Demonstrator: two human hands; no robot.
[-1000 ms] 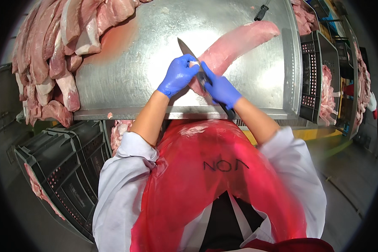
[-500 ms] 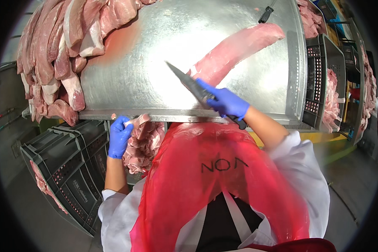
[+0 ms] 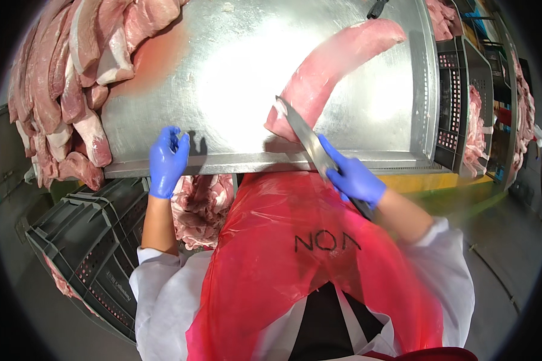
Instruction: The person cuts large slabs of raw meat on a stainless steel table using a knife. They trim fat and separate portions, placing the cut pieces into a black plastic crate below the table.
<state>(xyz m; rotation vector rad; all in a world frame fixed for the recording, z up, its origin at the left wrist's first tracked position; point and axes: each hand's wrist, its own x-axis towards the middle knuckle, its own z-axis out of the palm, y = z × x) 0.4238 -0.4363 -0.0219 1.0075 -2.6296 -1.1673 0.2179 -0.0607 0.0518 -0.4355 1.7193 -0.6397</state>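
Observation:
A long pink piece of meat lies diagonally on the steel work table. My right hand, in a blue glove, grips a long knife near the table's front edge; the blade's tip rests over the near end of the meat. My left hand, also gloved, hangs over the front edge at the left, fingers loosely bent and apart, with nothing in them. Below it a heap of meat trimmings sits under the table edge, beside my red apron.
A large pile of meat pieces fills the table's left end. A black-handled tool lies at the back right. Dark crates with meat stand along the right side; stacked grey crates are at the lower left.
My left hand has released the trimming it held and risen toward the table edge. The knife has swung so its tip points more upward, toward the meat's near end.

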